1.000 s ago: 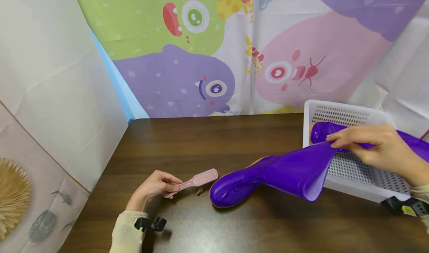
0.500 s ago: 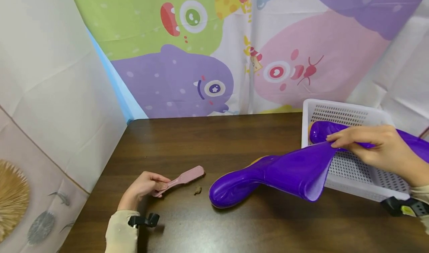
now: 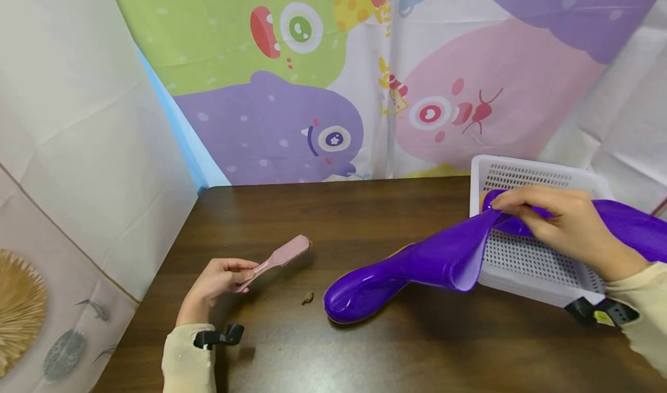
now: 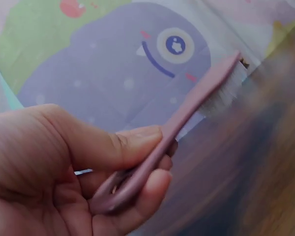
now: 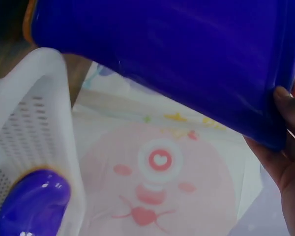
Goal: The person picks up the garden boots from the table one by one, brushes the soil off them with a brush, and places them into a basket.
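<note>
A pink brush (image 3: 283,254) with pale bristles is gripped by its handle in my left hand (image 3: 216,283), raised over the left part of the table. In the left wrist view the thumb presses the brush handle (image 4: 152,152), and a small dark bit clings at the head's tip. My right hand (image 3: 557,222) pinches the top edge of a purple rain boot (image 3: 417,265). The boot lies slanted, its toe on the table to the left and its shaft raised. Between brush and boot sits a small brownish clump (image 3: 308,297).
A white perforated basket (image 3: 542,292) stands at the right of the dark wooden table (image 3: 333,213). A second purple boot (image 3: 625,225) lies across it, partly behind my right hand. A cartoon-printed cloth (image 3: 307,132) hangs behind the table.
My left hand has drawn the brush away from the boot's toe, leftward and up, leaving the clump in plain view. My right hand has shifted the boot's top edge left and slightly up.
</note>
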A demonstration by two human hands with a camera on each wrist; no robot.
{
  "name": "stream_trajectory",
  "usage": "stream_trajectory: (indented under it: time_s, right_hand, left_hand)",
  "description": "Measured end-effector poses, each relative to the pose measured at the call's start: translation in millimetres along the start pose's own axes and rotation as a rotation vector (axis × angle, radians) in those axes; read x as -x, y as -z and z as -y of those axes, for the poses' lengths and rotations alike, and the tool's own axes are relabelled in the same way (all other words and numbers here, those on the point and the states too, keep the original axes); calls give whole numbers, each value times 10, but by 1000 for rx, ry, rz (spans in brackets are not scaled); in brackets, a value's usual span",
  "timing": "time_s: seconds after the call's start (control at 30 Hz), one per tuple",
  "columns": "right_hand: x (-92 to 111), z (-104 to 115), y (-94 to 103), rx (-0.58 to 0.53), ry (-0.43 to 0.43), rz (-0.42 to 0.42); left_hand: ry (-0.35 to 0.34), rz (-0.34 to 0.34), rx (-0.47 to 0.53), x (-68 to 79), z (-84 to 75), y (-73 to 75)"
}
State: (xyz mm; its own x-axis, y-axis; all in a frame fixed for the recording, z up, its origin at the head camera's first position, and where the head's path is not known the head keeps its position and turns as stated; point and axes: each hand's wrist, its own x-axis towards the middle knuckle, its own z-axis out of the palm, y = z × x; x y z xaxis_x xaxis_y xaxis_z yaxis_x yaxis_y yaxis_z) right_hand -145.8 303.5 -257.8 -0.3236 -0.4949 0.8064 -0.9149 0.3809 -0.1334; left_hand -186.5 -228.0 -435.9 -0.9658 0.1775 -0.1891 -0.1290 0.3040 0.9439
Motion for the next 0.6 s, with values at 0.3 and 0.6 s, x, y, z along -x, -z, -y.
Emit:
stream_trajectory:
  time_s: [0.3,0.6]
  right_hand:
    - [-161,-225,-114,208,31,53]
    - [-506,-204,-171,202,-21,194]
  left_hand:
    - [-43,-73,108,-76,-83,-109]
    - [-81,-189,175,-168,-177,-206]
